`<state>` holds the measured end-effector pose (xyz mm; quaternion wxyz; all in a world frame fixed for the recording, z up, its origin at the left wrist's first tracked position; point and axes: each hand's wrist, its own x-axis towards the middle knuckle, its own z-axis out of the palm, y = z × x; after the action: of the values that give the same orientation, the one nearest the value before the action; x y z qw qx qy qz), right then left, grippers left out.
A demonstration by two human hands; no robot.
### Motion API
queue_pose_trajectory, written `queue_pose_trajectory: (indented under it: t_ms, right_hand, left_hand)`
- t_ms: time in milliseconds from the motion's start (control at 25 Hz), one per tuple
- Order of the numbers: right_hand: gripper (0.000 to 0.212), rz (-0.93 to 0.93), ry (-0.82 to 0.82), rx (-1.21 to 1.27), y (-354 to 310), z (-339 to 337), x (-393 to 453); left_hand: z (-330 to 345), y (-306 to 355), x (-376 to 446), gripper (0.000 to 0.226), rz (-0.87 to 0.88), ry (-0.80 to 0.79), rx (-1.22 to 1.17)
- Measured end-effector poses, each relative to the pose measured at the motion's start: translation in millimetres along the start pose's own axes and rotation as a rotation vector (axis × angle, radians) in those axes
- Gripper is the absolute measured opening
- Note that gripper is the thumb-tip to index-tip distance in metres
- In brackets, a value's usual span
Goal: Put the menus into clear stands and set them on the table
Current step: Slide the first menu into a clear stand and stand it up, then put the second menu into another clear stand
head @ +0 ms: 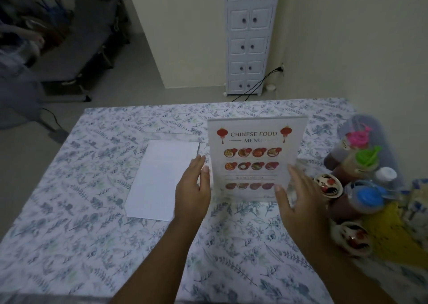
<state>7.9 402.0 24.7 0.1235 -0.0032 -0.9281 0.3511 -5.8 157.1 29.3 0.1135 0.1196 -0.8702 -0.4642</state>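
A clear stand (pixel 298 139) holding a "Chinese Food Menu" sheet (pixel 252 157) stands upright on the floral tablecloth (pixel 92 211), right of the table's middle. My left hand (pixel 193 187) is flat against the stand's lower left edge, with the thumb touching it. At the lower right corner is my right hand (pixel 298 199), fingers stretched out and thumb lying over the menu's front. Neither hand is closed around the stand. A white sheet (pixel 162 181) lies blank side up just to the left. Something faint and see-through lies beyond the sheet's far edge.
Sauce bottles with pink (pixel 357 139), green (pixel 366 156) and blue (pixel 368 197) caps crowd the table's right edge. With them are two small painted bowls (pixel 328 184) and a yellow cloth (pixel 393 232). A white drawer cabinet (pixel 249 37) and a folding cot (pixel 88 37) stand beyond the table.
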Motion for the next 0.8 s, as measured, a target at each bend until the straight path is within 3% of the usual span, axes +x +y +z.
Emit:
queue_pose_trajectory:
  t_ms: [280,480,680,800]
  right_hand:
    - [0.063,-0.295,-0.380,-0.177,-87,78,-25]
    - [0.072,-0.339,-0.551,-0.288,-131,153,-25]
    - [0.085,-0.110,-0.638,-0.506,-138,216,-10]
    - [0.081,0.070,-0.596,-0.486,-138,237,-12]
  left_hand:
    - [-60,-60,-11,0.060,0.056,-0.063,0.370]
    - [-112,-128,9,0.070,-0.026,-0.186,0.545]
    - [-141,-191,55,0.081,-0.132,-0.317,0.746]
    - [-149,-218,67,0.082,-0.210,-0.400,0.714]
